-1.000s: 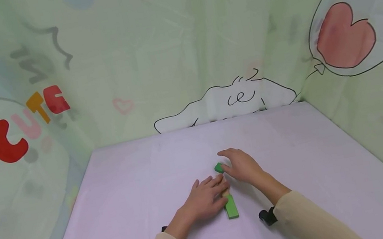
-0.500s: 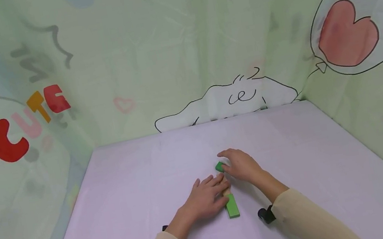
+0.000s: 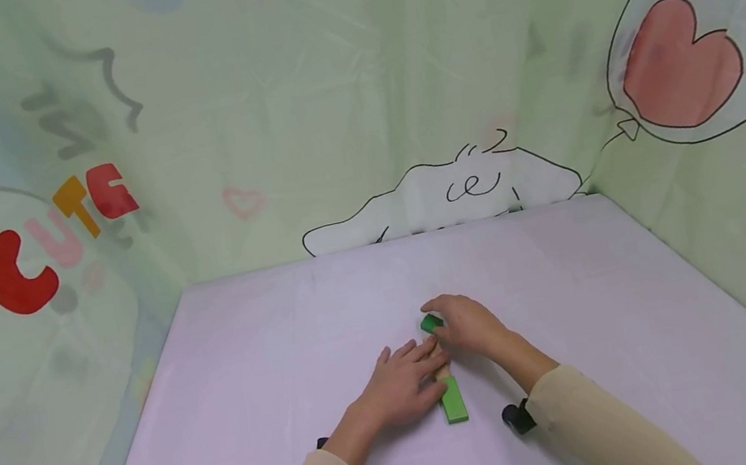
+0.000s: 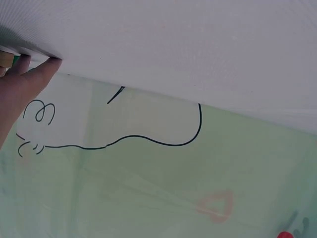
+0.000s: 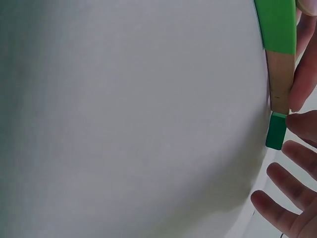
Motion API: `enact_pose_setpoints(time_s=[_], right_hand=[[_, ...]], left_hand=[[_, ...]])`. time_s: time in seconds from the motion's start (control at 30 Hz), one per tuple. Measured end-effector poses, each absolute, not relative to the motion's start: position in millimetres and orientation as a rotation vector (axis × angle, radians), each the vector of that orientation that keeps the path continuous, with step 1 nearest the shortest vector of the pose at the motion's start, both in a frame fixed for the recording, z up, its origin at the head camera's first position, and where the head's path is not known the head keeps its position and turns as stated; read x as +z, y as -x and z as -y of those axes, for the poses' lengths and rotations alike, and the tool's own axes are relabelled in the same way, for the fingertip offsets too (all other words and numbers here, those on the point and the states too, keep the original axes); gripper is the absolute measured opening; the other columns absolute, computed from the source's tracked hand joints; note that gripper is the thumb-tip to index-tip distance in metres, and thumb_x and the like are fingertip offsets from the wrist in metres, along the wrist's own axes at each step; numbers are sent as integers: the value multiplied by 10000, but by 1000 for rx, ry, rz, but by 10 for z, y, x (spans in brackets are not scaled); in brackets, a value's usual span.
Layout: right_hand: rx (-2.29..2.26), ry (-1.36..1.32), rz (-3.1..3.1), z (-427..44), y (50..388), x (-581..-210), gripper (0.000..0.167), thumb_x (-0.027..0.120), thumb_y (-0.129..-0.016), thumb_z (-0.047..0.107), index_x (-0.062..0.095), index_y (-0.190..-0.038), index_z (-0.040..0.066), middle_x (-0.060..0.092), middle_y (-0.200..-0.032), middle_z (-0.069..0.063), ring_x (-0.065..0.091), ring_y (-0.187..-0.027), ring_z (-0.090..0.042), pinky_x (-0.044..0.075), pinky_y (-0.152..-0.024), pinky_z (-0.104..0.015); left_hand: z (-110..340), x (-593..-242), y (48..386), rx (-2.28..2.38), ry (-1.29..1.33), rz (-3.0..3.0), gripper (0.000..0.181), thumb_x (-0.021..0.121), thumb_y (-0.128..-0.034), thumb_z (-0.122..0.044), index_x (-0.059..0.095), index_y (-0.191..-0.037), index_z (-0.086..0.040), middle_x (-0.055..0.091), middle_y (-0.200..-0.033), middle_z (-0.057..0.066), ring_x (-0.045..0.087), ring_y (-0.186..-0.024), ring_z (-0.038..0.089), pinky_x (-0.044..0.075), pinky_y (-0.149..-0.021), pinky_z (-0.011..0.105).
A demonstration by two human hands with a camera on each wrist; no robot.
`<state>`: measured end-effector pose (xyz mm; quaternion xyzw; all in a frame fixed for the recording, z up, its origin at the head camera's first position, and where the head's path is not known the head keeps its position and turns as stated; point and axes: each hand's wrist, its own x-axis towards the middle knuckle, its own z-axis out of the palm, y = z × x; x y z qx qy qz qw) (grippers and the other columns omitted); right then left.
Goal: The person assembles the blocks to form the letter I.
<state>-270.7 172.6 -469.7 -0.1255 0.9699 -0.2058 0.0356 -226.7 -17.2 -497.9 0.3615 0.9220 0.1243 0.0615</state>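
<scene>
In the head view a row of blocks lies on the table: a light green block [image 3: 454, 400] nearest, a bare wooden block [image 5: 280, 82] in the middle, a small dark green block [image 3: 430, 323] at the far end. My left hand [image 3: 399, 386] rests along the row with its fingers fairly straight, partly hiding the wooden block. My right hand [image 3: 472, 324] holds the dark green block between thumb and index finger. In the right wrist view that block appears right against the wooden one, and the other right fingers are spread off it.
The pale lilac table [image 3: 272, 340] reaches back to a printed cloth wall [image 3: 320, 93]. Black wrist cameras, such as the right one [image 3: 519, 419], sit near both cuffs.
My right index finger has come down toward the thumb, around the dark green block. My left hand has stayed on the row. The head view has shifted slightly.
</scene>
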Motion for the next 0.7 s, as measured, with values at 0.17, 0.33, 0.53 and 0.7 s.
enact_pose_setpoints(time_s=[0.17, 0.33, 0.53, 0.7], right_hand=[[-611, 371, -2973, -1727, 2720, -4710, 406, 703, -953, 108, 666, -1355, 59, 630, -1430, -167, 566, -1360, -372, 458, -1109, -533], [-613, 372, -2965, -1722, 2735, -4719, 413, 703, -953, 103, 663, -1361, 55, 634, -1428, -163, 572, -1354, -370, 457, -1111, -533], [-621, 368, -2950, -1699, 2754, -4727, 396, 705, -949, 94, 678, -1341, 52, 654, -1402, -153, 590, -1330, -362, 462, -1105, -531], [-637, 383, -2954, -1689, 2762, -4727, 397, 695, -953, 86, 672, -1348, 47, 649, -1408, -159, 591, -1328, -362, 468, -1099, -531]], left_hand=[[167, -4981, 2269, 378, -1095, -2787, 503, 439, -1070, -444, 470, -1561, -341, 318, -1691, -65, 383, -1531, 295, 310, -1178, 660], [166, -4986, 2271, 380, -1094, -2786, 504, 440, -1071, -440, 462, -1565, -345, 307, -1695, -70, 381, -1532, 293, 304, -1180, 661], [176, -4998, 2275, 383, -1104, -2785, 501, 440, -1073, -432, 465, -1564, -338, 301, -1698, -68, 385, -1530, 300, 301, -1177, 669], [179, -5001, 2276, 380, -1099, -2784, 500, 438, -1074, -444, 467, -1563, -342, 300, -1698, -72, 381, -1531, 300, 302, -1177, 668]])
